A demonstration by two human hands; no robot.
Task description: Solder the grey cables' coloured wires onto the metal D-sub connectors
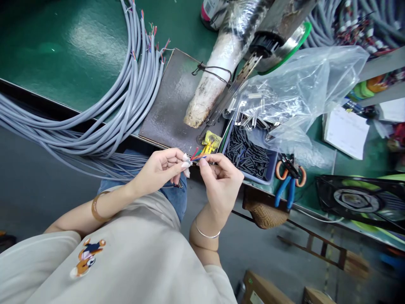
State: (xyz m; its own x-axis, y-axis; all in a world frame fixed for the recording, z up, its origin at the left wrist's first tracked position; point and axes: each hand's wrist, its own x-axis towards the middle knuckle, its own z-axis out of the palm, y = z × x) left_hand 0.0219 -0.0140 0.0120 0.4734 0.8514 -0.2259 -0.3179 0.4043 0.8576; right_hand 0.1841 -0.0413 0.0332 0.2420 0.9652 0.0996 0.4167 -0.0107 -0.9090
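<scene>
My left hand (166,168) is closed around the end of a cable, with whitish wrappings on its thumb and fingertip. Out of that grip fan thin coloured wires (195,157), red, green, orange and blue. Thumb and forefinger of my right hand (221,175) pinch the tips of these wires, the blue one among them. Just behind the fingers lies a yellow piece (211,141) on a dark metal plate (171,97). A small metal-ended part (179,184) shows below my left hand. The cable itself is mostly hidden by the palm.
Grey cables (126,105) with stripped ends drape over the bench at left. A wrapped white tube (215,71) leans over the plate. To the right are a blue bin (272,169) of black sleeves, a plastic bag (303,88) of connectors, blue-handled pliers (284,192) and a black fan (357,200).
</scene>
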